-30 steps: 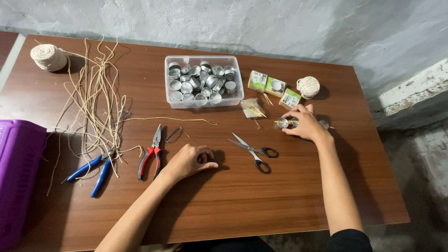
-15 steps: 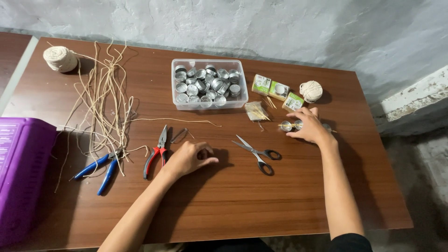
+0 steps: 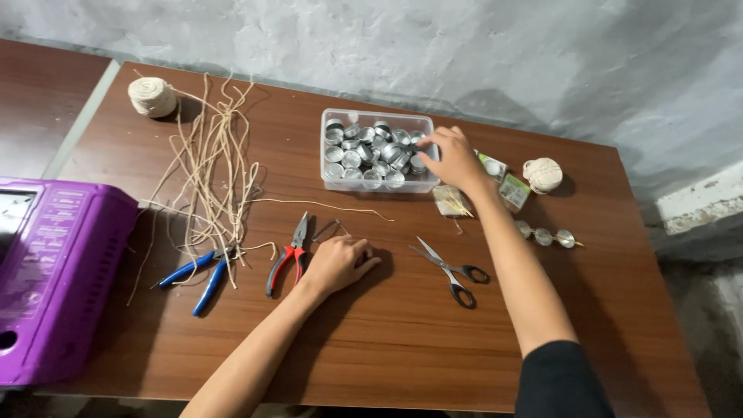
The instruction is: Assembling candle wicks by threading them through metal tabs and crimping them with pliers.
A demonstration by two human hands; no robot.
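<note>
The right hand [image 3: 453, 159] is stretched forward over the right end of the clear plastic tub [image 3: 378, 181] of small metal cups [image 3: 370, 151] (its grip cannot be told). The left hand [image 3: 338, 262] is rested loosely curled, holding nothing, on the tabletop [image 3: 387, 340] beside red-handled pliers [image 3: 288, 255].

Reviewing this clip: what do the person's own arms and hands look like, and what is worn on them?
Both are bare: the left hand and right hand show no gloves, rings, watch or bands that can be made out. The left forearm is uncovered down to the picture's lower edge. On the right arm a black sleeve starts above the elbow; the forearm below it is bare.
</note>
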